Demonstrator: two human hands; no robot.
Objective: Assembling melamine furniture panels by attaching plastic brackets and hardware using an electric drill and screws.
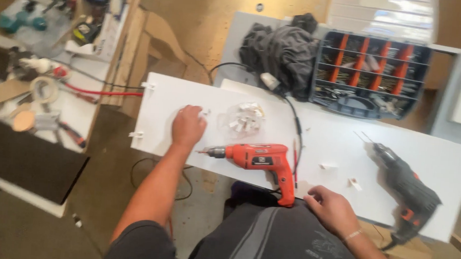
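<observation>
A long white panel (341, 147) lies across in front of me. My left hand (188, 126) rests knuckles-up on its left part, fingers curled near a small white fitting (205, 112). An orange electric drill (258, 160) lies on the panel just right of that hand, bit pointing left. My right hand (332, 208) sits at the panel's near edge, right of the drill's handle, holding nothing. A clear bag of white fittings (244, 119) lies above the drill. Two loose white fittings (328, 166) lie right of it.
A dark drill (410, 191) lies at the panel's right end. Behind are a screw organiser box (370, 74) and a dark cloth (280, 52). A cluttered table with tape rolls (43, 89) and tools stands left. Cables trail over the floor.
</observation>
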